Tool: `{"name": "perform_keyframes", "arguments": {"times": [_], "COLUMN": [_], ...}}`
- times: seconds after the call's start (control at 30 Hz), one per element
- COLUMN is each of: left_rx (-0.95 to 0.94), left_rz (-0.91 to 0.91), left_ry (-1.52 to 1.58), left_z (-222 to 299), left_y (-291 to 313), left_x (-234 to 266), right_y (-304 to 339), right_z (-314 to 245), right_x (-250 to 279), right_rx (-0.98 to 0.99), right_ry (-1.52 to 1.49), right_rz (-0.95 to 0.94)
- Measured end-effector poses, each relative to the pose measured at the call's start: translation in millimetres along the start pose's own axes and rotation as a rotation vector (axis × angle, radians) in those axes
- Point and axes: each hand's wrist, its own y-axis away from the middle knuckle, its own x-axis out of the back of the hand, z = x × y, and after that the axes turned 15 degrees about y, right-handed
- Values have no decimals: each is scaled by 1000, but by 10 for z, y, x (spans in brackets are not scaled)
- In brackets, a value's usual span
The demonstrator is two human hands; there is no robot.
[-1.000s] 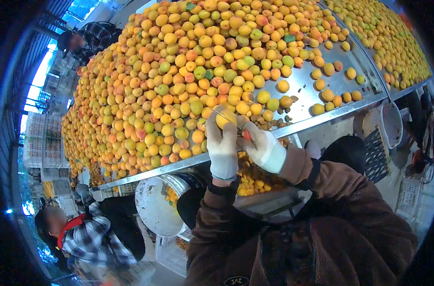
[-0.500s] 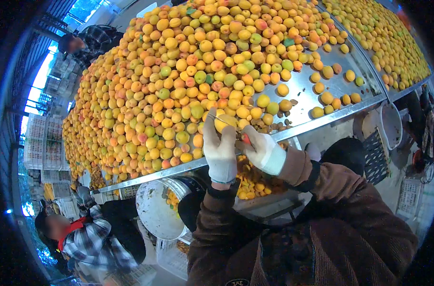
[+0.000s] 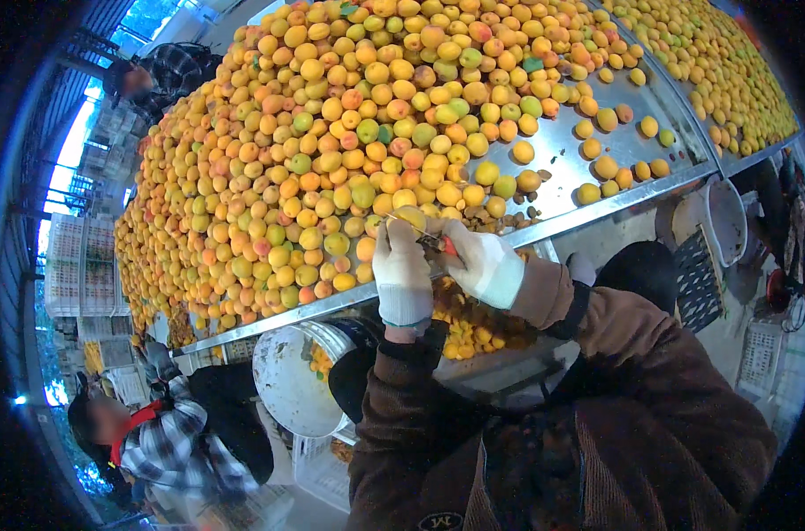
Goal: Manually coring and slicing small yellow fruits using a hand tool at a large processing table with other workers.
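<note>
My left hand (image 3: 404,276), in a white glove, is closed around a yellow apricot (image 3: 409,215) at the front edge of a metal sorting table. My right hand (image 3: 486,265), gloved too, grips a small knife by its red handle (image 3: 450,246). The knife's thin blade is at the apricot, partly hidden by my left fingers, so how deep it sits cannot be seen. Beyond my hands a large heap of apricots (image 3: 314,168) covers most of the table, yellow to orange with some greenish ones.
The table's metal rim (image 3: 615,208) runs in front of me. Below it are cut apricots (image 3: 473,341) and a white bucket (image 3: 287,380). Another bucket (image 3: 725,221) stands at right, near a black crate (image 3: 696,283). A co-worker in a checked shirt (image 3: 172,442) sits at left, another person (image 3: 168,75) farther back.
Both hands have drawn slightly closer to me and together. The apricot has turned and sits lower, more covered by my left fingers. The left co-worker's gloved hand has shifted slightly.
</note>
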Motion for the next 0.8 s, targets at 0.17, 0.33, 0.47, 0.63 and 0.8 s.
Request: {"name": "perform_keyframes", "arguments": {"times": [0.17,0.33,0.47,0.63,0.8], "left_rx": [55,-35,-93,129,273], "left_rz": [-185,-198,-169,-134,-178], "left_ry": [208,174,15,492,209], "left_z": [-107,-408,-503,-77,-25], "left_y": [68,-73,-185,39,85], "left_x": [-41,312,478,-16,62], "right_y": [7,-3,16,-69,-123], "right_z": [46,3,3,-119,-50], "right_x": [-113,-96,-108,178,259], "right_rx": [-17,45,112,-108,47], "right_ry": [63,128,66,-105,-230], "right_rz": [-60,19,66,64,32]}}
